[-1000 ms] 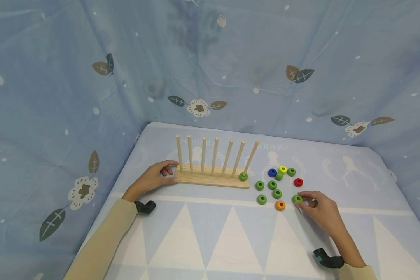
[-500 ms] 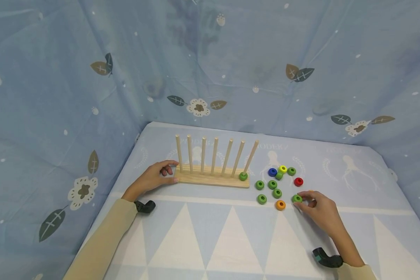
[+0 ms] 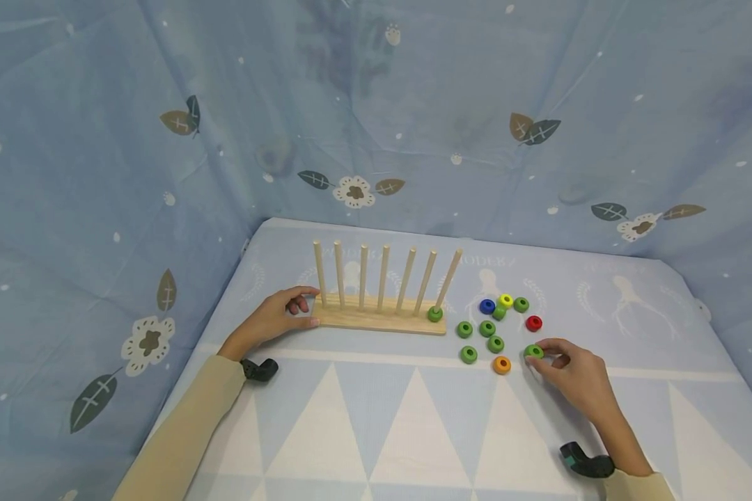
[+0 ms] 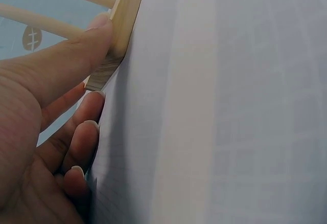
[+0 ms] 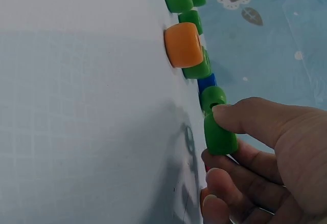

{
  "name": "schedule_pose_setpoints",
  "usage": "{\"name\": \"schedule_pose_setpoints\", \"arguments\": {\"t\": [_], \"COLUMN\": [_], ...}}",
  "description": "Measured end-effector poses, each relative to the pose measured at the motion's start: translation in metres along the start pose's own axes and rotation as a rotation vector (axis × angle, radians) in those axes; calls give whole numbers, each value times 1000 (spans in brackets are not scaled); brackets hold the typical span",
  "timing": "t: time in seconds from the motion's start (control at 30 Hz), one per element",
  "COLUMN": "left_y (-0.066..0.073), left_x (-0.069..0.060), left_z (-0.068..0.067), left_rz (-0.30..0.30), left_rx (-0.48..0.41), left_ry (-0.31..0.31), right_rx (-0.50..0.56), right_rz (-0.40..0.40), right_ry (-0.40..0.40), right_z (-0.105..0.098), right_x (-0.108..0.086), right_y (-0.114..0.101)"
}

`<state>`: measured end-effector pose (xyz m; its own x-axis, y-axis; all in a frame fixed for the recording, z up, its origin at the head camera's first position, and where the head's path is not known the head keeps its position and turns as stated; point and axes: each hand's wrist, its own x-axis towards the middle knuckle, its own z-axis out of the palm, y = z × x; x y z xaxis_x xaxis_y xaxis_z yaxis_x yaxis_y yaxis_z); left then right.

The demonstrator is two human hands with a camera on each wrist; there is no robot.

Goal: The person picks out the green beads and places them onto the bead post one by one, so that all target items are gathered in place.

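A wooden peg board (image 3: 376, 321) with a row of upright pegs stands on the table. My left hand (image 3: 276, 316) grips its left end; in the left wrist view the thumb (image 4: 92, 42) presses the board's edge. One green bead (image 3: 435, 314) sits at the foot of the rightmost peg. Right of the loose beads, my right hand (image 3: 573, 372) pinches another green bead (image 5: 220, 136) between thumb and fingers. It appears just clear of the cloth in the right wrist view. An orange patch (image 5: 204, 198) shows partly behind those fingers.
Several loose green beads (image 3: 487, 328) lie between the board and my right hand. Among them are an orange bead (image 3: 502, 365), a red bead (image 3: 534, 323), a blue bead (image 3: 487, 307) and a yellow bead (image 3: 505, 301). Patterned blue fabric (image 3: 413, 139) hangs behind the table.
The right hand has shifted very slightly up and to the right, with the pinched green bead. My left hand stays on the peg board's end; the other beads have not moved.
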<state>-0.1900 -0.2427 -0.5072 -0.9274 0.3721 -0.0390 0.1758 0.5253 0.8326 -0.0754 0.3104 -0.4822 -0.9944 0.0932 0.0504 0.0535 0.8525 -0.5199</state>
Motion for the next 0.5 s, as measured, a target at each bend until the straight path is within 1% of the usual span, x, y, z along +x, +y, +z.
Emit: {"name": "schedule_pose_setpoints", "arguments": {"t": [0.2,0.5], "left_y": [3,0], "left_x": [-2,-1], "left_z": [0,-1], "left_rz": [-8,-28], "left_rx": [-1,4], "left_ry": [-8,-7], "right_rx": [8,5], "right_rz": [1,-19], "right_ry": [18,63], "right_z": [1,1], "right_x": [0,0], "right_y": [0,-1]}}
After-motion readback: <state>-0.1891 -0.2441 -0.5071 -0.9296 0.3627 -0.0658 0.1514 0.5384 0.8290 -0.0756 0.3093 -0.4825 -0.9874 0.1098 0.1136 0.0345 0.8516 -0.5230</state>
